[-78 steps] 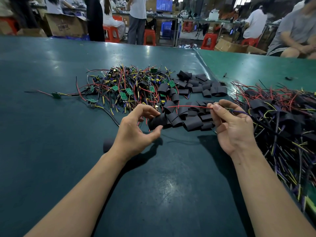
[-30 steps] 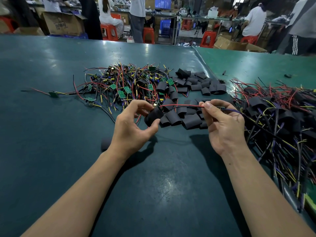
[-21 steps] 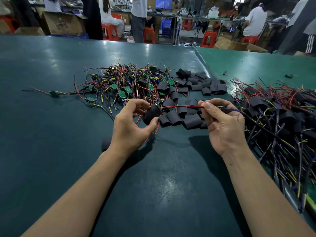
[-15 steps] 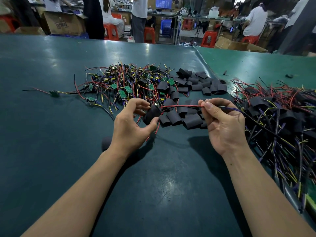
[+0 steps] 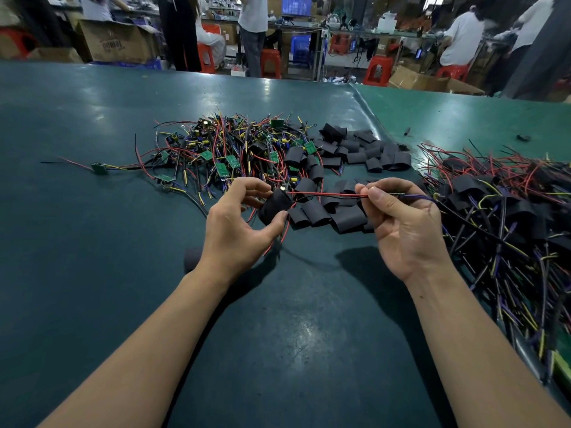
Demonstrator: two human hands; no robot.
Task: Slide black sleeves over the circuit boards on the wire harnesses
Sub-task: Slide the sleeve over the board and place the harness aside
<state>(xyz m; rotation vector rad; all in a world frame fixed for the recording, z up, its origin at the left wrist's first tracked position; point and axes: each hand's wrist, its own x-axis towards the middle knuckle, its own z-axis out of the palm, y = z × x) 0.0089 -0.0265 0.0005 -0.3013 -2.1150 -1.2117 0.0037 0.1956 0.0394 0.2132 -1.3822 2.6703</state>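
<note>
On the dark green tabletop (image 5: 92, 273) lie a tangle of bare wire harnesses (image 5: 222, 149) and loose black sleeves (image 5: 355, 152). The left hand (image 5: 238, 230) pinches one black sleeve (image 5: 273, 206); the right hand (image 5: 404, 223) pinches that harness's red wire (image 5: 324, 194), held taut between them.

Bright overhead light, glare patches, wide-angle edge distortion.

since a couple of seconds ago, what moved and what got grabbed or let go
The left hand has carried the black sleeve up and to the right along the red wire, closer to the right hand; a small metal part now shows at the sleeve's top end. Nothing was taken or let go. The right hand's pinch on the wires, the loose sleeves and both harness piles are unchanged.
</note>
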